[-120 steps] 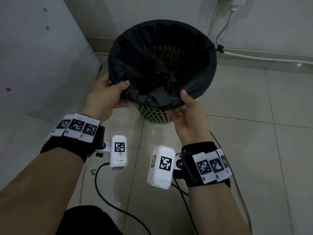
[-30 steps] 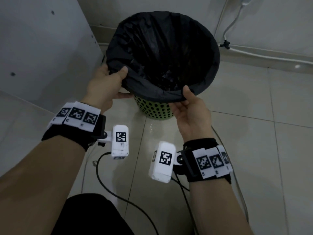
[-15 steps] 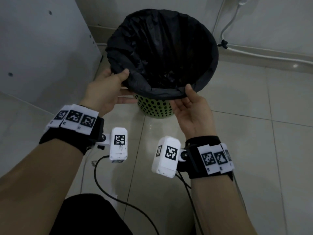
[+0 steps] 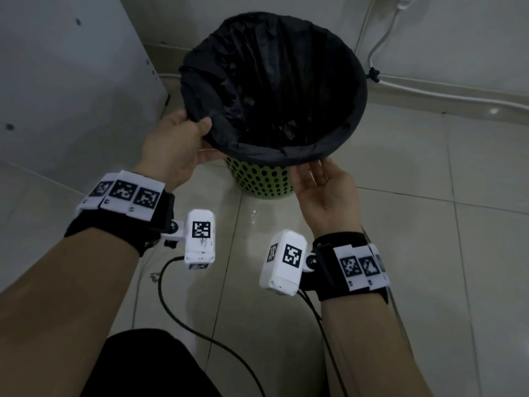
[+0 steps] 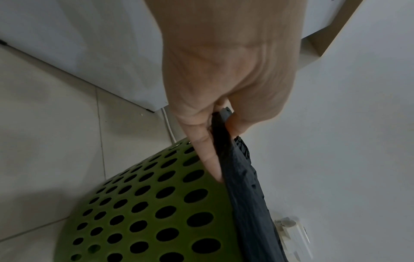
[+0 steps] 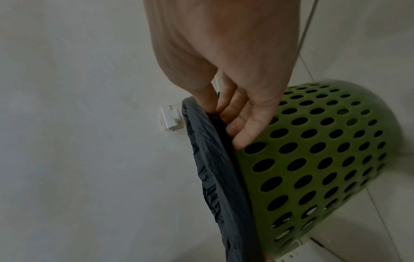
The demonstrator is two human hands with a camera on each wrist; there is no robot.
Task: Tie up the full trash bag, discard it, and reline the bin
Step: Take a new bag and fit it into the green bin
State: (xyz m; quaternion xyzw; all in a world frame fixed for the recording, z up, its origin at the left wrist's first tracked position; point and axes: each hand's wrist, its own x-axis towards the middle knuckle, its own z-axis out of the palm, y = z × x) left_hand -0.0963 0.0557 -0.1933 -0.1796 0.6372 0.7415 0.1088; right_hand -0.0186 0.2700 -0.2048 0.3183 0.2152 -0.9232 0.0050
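A black plastic trash bag [image 4: 274, 81] lines the green perforated plastic bin [image 4: 259, 179] standing on the pale tiled floor [image 4: 429, 224]. The left hand [image 4: 174, 147] pinches the bag's folded-over edge. The right hand [image 4: 326, 193], fingers extended, touches it underneath. Only the wrist views show a white wall plug [image 6: 170, 120].

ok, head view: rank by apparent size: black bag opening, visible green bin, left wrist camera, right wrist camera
1. black bag
2. green bin, only its lower part showing below the bag
3 and 4. right wrist camera and left wrist camera: the right looks slightly bigger, but nearness makes it unsure.
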